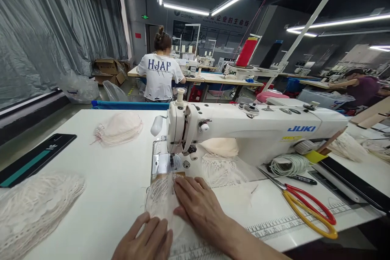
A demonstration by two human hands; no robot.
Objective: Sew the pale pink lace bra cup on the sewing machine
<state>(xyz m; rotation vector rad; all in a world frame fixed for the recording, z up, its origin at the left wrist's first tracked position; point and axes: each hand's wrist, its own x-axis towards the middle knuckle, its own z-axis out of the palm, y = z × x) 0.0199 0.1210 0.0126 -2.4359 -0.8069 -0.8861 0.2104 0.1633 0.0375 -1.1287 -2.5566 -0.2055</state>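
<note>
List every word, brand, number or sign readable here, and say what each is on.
"JUKI": blue letters on the arm of the white sewing machine.
"HJAF": back of the seated person's white T-shirt; the smaller line beneath it is too small to read.
"CLOTHING": far wall sign.
Chinese characters with a small line beneath, far wall: too blurred to read.
Ruler strip on the table edge: numbers unreadable.

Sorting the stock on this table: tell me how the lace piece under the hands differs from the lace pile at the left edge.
The lace piece lies flat and single in front of the sewing machine, pinned by the left hand and right hand. The lace pile is heaped, bulkier and untouched, near the table's left corner. Both are off-white openwork lace.
</note>
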